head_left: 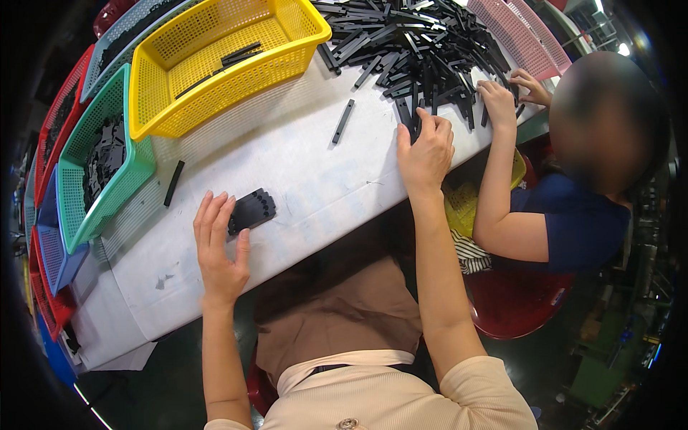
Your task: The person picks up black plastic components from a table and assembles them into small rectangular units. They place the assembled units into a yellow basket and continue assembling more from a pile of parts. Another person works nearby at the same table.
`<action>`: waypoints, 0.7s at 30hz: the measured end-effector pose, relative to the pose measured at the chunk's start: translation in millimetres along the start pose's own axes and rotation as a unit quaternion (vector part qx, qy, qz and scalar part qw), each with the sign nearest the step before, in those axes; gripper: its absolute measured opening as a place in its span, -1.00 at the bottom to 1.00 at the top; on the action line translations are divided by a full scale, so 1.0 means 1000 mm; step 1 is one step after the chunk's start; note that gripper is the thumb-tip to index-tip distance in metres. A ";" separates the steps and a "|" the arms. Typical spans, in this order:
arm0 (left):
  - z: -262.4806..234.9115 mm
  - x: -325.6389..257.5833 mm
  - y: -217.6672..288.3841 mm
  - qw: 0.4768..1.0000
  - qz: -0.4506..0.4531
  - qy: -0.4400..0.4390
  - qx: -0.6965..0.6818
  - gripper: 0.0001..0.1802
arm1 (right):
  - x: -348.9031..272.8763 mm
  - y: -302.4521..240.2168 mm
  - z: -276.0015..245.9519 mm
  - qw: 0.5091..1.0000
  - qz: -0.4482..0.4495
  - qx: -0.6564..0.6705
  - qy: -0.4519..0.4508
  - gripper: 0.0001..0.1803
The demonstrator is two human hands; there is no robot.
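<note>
My left hand point(221, 247) rests over the near part of the table with its fingers stretched out and the thumb apart. Beside its fingertips lies a small fanned row of flat black strips point(252, 210), set side by side. My right hand point(428, 154) reaches to the near edge of a large loose heap of black strips point(430, 54). Its thumb and forefinger close around black strips point(410, 118) there; how many they hold is hard to make out. One loose black strip point(343, 122) with small holes lies left of that hand.
A yellow basket point(229, 93) holding a few strips stands at the far left. Beside it, a green basket point(140, 154) contains small black parts, with red and blue baskets beyond. Another black strip point(173, 183) lies nearby. At right, a co-worker's hands point(499, 104) touch the heap, near a pink basket point(523, 36).
</note>
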State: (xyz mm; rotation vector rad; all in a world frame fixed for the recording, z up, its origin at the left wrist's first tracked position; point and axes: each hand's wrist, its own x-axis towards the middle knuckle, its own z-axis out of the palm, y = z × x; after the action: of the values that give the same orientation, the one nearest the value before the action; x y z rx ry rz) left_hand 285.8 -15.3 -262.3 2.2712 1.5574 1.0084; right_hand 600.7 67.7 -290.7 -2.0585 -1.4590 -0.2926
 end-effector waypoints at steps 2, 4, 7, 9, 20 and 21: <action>0.006 0.005 0.013 1.000 0.009 0.019 -0.022 -0.54 | -0.002 -0.001 0.000 1.000 0.005 0.003 0.001 -0.56; 0.017 0.020 0.031 0.998 0.013 0.031 -0.053 -0.56 | -0.004 -0.008 -0.005 1.000 0.006 0.010 -0.023 -0.56; 0.041 0.059 0.051 0.998 0.025 0.013 -0.056 -0.59 | -0.017 -0.028 -0.011 0.998 0.001 0.025 -0.056 -0.56; 0.066 0.082 0.058 0.998 0.029 -0.007 -0.048 -0.60 | -0.028 -0.041 -0.016 0.994 0.001 0.072 -0.082 -0.57; 0.107 0.110 0.036 0.994 0.034 -0.043 0.095 -0.67 | 0.016 -0.017 -0.017 0.963 -0.117 0.211 -0.117 -0.73; 0.100 0.105 0.035 0.993 0.031 -0.030 0.111 -0.67 | 0.021 -0.014 -0.012 0.961 -0.155 0.204 -0.109 -0.71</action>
State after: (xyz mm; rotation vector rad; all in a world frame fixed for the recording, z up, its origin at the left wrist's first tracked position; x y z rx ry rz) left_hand 397.4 83.1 -274.9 2.4860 1.6585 0.8076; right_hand 597.5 81.0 -266.0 -1.5684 -1.8040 0.1132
